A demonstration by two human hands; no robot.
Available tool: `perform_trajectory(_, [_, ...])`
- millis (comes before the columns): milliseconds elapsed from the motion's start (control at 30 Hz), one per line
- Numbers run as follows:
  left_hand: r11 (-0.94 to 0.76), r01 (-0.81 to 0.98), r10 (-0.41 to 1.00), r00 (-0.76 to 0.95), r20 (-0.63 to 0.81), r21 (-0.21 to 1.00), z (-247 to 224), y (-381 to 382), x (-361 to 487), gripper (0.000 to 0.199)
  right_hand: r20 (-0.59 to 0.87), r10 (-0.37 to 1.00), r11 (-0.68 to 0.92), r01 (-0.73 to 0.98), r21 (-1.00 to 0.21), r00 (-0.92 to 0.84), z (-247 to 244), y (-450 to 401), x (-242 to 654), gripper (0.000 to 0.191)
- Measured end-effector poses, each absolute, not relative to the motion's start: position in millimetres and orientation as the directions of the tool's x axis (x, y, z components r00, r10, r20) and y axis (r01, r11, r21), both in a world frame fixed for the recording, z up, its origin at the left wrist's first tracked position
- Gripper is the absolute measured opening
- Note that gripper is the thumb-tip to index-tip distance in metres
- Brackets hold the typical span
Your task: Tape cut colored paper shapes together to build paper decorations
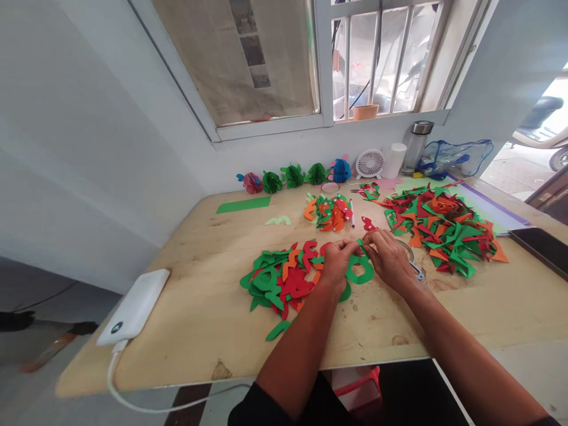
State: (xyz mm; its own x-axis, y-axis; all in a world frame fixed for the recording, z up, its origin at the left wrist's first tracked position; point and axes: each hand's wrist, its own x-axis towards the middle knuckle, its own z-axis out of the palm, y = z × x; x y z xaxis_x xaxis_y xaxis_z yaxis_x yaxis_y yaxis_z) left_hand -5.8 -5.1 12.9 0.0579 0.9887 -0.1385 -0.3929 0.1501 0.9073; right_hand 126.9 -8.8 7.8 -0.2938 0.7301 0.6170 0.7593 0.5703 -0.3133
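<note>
Between my left hand and my right hand is a green paper cutout with a round hole, its upper end pinched by the fingers of both. A pile of green, red and orange paper cutouts lies under and left of my left hand. Close by my right hand, a roll of tape and a small grey-blue tool rest on the wood, partly covered by the hand. Just beyond the fingers is a small red wavy cutout.
Paper scraps are heaped at the right, near a phone. Behind stand folded paper figures, a small fan and a glass bottle. A marker lies mid-table; a white power bank sits at the left edge.
</note>
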Motion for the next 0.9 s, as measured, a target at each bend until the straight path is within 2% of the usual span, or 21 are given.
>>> perform_trajectory(200, [0.175, -0.423, 0.984, 0.042, -0.173, 0.889, 15.1, -5.8, -3.9, 0.021, 0.633, 0.707, 0.619, 0.708, -0.339, -0.315, 9.8, -9.1, 126.0, 0.008])
perform_trajectory(400, [0.089, -0.373, 0.994, -0.026, -0.107, 0.923, 15.5, -5.5, -6.1, 0.016, 0.615, 0.736, 0.627, 0.63, -0.458, -0.284, 7.3, -7.5, 127.6, 0.008])
perform_trajectory(633, [0.051, -0.304, 0.998, -0.012, -0.057, 0.951, 11.0, -4.5, -4.9, 0.014, 0.477, 0.865, 0.483, 0.516, -0.707, -0.156, 9.4, -7.6, 127.8, 0.013])
perform_trajectory(900, [-0.014, -0.214, 1.0, -0.015, 0.011, 0.977, 8.7, -3.9, -2.8, 0.012, 0.374, 0.925, 0.361, 0.483, -0.797, -0.074, 12.9, -8.8, 127.3, 0.018])
